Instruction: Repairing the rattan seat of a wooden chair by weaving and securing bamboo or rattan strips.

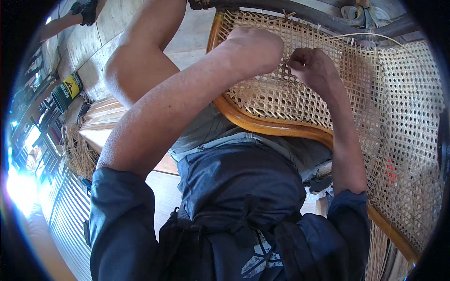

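A woven cane chair seat [272, 100] with an open mesh pattern lies in front of me, edged by a curved, varnished wooden frame [253, 122]. My left hand [260, 47] is bent over the upper part of the weave, its fingers hidden behind the back of the hand. Close to its right, my right hand [313, 65] is held at the mesh with thumb and fingers curled together in a pinch. What is between those fingers is too small to make out. A long pale cane strand [375, 34] arcs away past the far edge. Short loose ends stick out along the rim.
The woven cane backrest [408, 89] rises at right. A dark curved bar [318, 16] runs behind the seat. At left are a bare knee [133, 70], a green and yellow tin [68, 91], a bundle of cane strips [77, 152] and a slatted wooden piece [101, 117].
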A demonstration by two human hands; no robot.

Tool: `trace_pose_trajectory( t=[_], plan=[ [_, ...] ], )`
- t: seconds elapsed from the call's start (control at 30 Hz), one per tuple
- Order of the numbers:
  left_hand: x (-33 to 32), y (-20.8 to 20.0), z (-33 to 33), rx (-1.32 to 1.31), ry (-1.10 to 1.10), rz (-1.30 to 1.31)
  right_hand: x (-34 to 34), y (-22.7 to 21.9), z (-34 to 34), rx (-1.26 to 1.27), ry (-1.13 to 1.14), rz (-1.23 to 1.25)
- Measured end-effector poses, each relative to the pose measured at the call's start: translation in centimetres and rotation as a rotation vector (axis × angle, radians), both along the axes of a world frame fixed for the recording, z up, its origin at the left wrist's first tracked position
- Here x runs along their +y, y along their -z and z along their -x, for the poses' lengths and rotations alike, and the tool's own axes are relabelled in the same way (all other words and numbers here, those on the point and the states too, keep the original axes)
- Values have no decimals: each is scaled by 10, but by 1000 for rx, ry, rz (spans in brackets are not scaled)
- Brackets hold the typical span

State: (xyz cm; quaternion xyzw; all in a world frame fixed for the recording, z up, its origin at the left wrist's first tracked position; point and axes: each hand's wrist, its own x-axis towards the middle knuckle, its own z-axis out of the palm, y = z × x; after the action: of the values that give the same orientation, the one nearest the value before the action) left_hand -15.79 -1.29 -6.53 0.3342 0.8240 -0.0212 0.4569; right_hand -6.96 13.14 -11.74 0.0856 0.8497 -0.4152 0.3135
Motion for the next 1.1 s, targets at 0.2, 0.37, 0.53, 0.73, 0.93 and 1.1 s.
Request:
trace_pose_trajectory(
  t=[0.2,0.37,0.53,0.73,0.93,1.1],
  plan=[
    [5,14,-2,-68,34,-3,-1,-1,8,-49,-111,-42],
    [-23,27,-21,37,41,-196,-7,0,-5,65,-131,-133],
    [-20,23,-18,8,-143,-125,-25,-2,-8,287,-178,-371],
    [-5,10,-7,-18,-8,-3,-12,2,-9,151,-147,-218],
    [10,0,-8,-85,47,-5,-11,12,-9,107,-77,-97],
    [-27,28,-22,14,-13,-160,-17,2,-11,141,-154,-268]
  ],
)
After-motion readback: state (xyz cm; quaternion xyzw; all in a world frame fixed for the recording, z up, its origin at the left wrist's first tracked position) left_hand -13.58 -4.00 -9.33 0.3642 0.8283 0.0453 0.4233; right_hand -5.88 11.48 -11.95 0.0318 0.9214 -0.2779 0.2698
